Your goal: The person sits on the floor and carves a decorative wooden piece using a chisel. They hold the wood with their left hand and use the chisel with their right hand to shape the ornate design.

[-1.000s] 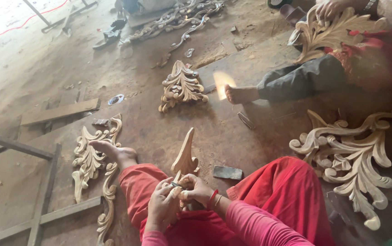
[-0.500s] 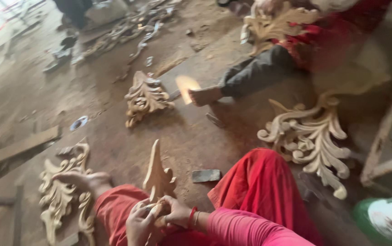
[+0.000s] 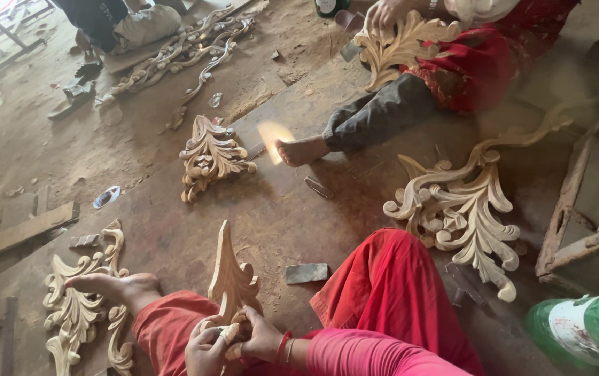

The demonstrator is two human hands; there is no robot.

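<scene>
Far left: a pale scrolled wooden carving (image 3: 76,306) lies flat on the dusty floor (image 3: 174,230), under the person's bare foot (image 3: 115,285).
Lower centre: the left hand (image 3: 205,348) and right hand (image 3: 258,335) close their fingers round the base of a pointed, leaf-shaped pale wood carving (image 3: 231,278), standing upright on the red-clad lap.
Doing it well: I judge short strokes with a braced base suit the fine edges.
Centre: a small grey block (image 3: 306,273) lies just beside the knee.
Right: a large leafy carving (image 3: 463,209) crowds that side; more open floor lies at upper left.
</scene>
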